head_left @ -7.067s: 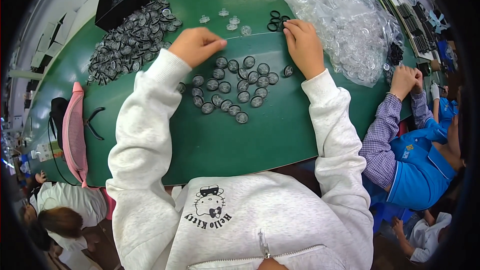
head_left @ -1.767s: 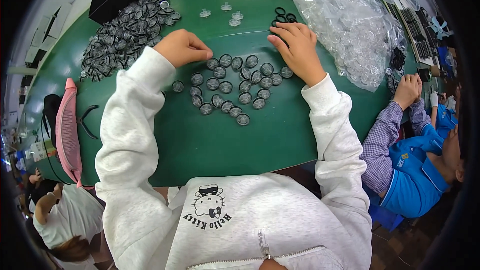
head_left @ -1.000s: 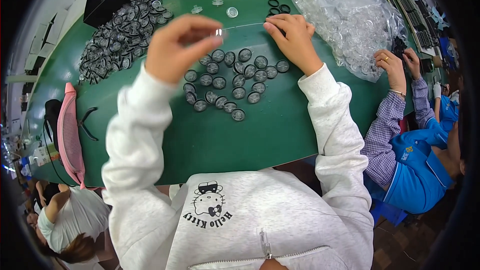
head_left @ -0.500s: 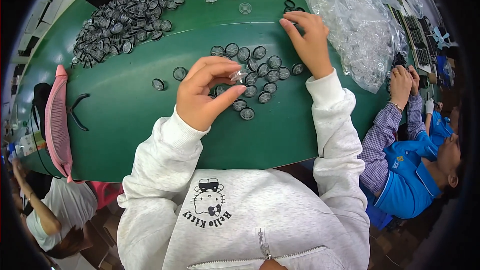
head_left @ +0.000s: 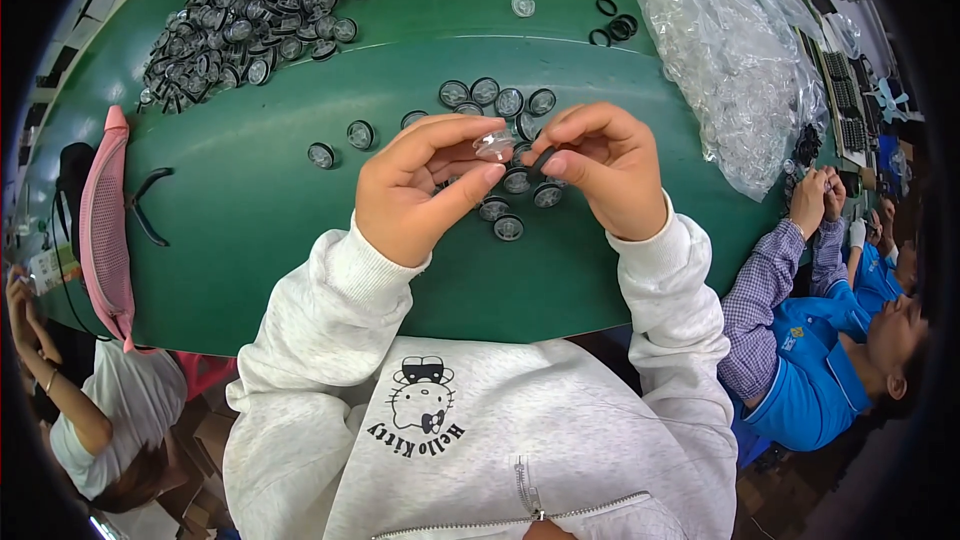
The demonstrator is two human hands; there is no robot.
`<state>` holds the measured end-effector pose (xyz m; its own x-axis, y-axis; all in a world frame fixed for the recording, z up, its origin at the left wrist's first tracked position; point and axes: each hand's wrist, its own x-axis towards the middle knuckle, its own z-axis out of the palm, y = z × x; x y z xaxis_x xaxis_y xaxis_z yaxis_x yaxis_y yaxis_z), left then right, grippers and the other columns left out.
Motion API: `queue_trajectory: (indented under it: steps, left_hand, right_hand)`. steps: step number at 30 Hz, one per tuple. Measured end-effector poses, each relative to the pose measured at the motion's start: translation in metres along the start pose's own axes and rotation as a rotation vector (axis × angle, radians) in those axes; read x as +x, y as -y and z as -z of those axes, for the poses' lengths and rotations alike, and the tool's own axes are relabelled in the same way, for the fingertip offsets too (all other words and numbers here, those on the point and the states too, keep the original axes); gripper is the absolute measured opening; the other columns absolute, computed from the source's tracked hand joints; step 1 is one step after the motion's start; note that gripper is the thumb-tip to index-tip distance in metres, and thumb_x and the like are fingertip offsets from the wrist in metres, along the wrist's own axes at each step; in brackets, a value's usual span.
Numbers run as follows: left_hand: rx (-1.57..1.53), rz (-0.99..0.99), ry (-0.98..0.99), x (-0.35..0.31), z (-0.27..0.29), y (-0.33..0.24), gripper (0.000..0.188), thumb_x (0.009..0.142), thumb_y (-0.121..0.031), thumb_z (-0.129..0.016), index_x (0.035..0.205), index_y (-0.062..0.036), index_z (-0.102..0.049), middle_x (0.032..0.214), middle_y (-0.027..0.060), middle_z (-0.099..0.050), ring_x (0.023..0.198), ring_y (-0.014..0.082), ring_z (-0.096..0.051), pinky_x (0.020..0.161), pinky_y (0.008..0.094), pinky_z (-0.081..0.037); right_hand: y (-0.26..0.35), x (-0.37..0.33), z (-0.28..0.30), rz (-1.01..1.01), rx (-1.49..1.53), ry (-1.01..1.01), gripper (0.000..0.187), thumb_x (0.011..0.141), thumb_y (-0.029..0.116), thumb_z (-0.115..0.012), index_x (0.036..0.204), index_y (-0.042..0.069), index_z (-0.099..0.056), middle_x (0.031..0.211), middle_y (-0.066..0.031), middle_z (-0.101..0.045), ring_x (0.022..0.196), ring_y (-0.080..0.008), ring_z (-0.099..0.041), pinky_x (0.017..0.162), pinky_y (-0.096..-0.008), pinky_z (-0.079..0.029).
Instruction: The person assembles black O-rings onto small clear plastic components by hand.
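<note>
Between thumb and fingers, my left hand (head_left: 415, 185) pinches a clear plastic wheel (head_left: 492, 146) with no band around it. Close beside it, my right hand (head_left: 610, 172) grips a black rubber ring (head_left: 543, 160), held on edge toward the clear wheel; a small gap seems to lie between the two. Under and around my hands are several clear wheels with black rings fitted (head_left: 508, 228), some partly hidden by my fingers. Farther off lie several loose black rings (head_left: 621, 28) and a few bare clear wheels (head_left: 523, 6).
A large heap of ringed wheels (head_left: 262, 15) covers the far left. At far right lies a clear plastic bag (head_left: 725, 80) full of clear parts. Pliers (head_left: 148, 206) and a pink mesh pouch (head_left: 107, 230) rest at left. A co-worker in blue (head_left: 800, 360) sits at right.
My right hand has come back from the loose rings at the far right, now with a black ring in its fingers, to beside my left hand. The left still holds the clear wheel.
</note>
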<state>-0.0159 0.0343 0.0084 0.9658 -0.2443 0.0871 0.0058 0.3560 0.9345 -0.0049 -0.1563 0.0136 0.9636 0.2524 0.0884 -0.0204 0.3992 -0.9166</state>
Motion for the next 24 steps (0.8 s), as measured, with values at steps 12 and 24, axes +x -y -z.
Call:
queue_trajectory:
  steps: [12, 24]
  left_hand:
    - [0.344, -0.282, 0.054, 0.0, -0.001, 0.004, 0.038, 0.071, 0.008, -0.064, 0.109, 0.0014, -0.06, 0.107, 0.0127, -0.057, 0.088, 0.018, -0.058, 0.075, 0.0228, -0.049]
    - [0.582, -0.434, 0.058, 0.0, 0.001, 0.004, 0.034, 0.067, 0.01, -0.064, 0.1, 0.0009, -0.065, 0.099, 0.0123, -0.062, 0.072, 0.0161, -0.059, 0.062, 0.0203, -0.047]
  right_hand:
    - [0.0, -0.001, -0.009, 0.067, -0.161, -0.002, 0.021, 0.07, -0.01, -0.068, 0.087, 0.0, -0.063, 0.087, -0.0086, -0.061, 0.073, -0.014, -0.06, 0.07, -0.0199, -0.051]
    - [-0.002, -0.001, -0.011, 0.19, -0.34, 0.001, 0.017, 0.071, -0.005, -0.069, 0.086, 0.001, -0.066, 0.091, -0.0077, -0.059, 0.074, -0.012, -0.056, 0.066, -0.0187, -0.048]
